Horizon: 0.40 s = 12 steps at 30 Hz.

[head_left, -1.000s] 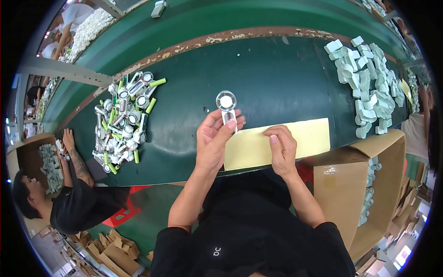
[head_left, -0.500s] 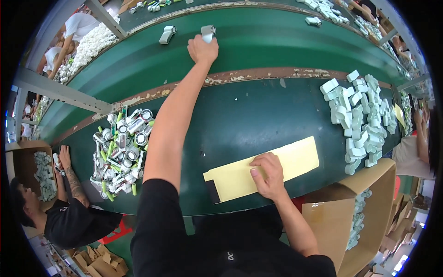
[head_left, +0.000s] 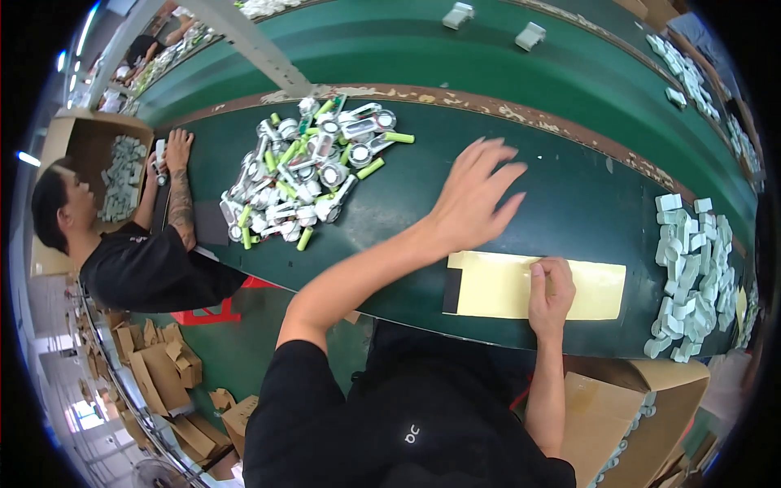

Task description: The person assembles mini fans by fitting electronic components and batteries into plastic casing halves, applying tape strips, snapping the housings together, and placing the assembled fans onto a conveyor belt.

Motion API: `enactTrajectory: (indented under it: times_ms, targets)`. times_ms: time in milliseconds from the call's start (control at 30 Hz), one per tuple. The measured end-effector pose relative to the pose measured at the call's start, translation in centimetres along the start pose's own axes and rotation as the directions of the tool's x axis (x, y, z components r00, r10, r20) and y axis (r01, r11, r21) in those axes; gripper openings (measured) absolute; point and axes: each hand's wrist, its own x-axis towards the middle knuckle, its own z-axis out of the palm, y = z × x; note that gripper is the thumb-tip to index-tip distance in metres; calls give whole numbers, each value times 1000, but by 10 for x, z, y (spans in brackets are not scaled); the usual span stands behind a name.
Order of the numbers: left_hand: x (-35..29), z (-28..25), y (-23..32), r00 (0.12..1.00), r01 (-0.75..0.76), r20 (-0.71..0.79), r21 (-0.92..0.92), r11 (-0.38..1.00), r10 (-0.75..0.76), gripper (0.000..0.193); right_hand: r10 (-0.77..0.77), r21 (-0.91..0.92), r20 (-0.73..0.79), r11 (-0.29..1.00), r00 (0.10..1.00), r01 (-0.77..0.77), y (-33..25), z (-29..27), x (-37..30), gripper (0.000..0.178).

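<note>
My left hand [head_left: 480, 199] hangs over the dark green table with its fingers spread and nothing in them. Below it lies a long yellow sheet [head_left: 496, 286] with a dark strip at its left end. My right hand [head_left: 553, 297] rests on the sheet, fingers curled in against the thumb; whatever they may hold is hidden. To the left is a heap of small white-and-silver devices with lime-green cylinders [head_left: 305, 175]. Beyond the table, two pale grey casings, one at the left [head_left: 458, 15] and one at the right [head_left: 530, 36], sit apart on the green belt.
Pale green plastic parts [head_left: 691, 276] are piled at the table's right end, above an open carton [head_left: 598, 415]. A raised, chipped edge [head_left: 488, 108] divides table from belt. At the left, a metal post [head_left: 252, 45] rises near a seated co-worker [head_left: 154, 252] holding a device.
My left hand has let go of a casing on the belt and drawn back over the table, its fingers opening. My view has swung leftward. My right hand stays on the yellow sheet.
</note>
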Motion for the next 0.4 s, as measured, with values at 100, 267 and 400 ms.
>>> enactTrajectory:
  times_ms: [100, 267, 400]
  targets:
    - [-55, -65, 9, 990, 142, -34, 209, 968, -138, 32, -8, -67, 1, 998, 1000, 8, -9, 5, -1, 6]
    - [-122, -134, -12, 905, 413, -243, 699, 584, -350, 36, -92, -321, 118, 939, 989, 126, -39, -7, -1, 7]
    - [-153, -145, -31, 891, 352, -99, 766, 538, -442, 45, -202, -337, 84, 916, 976, 219, -56, -5, -4, 10]
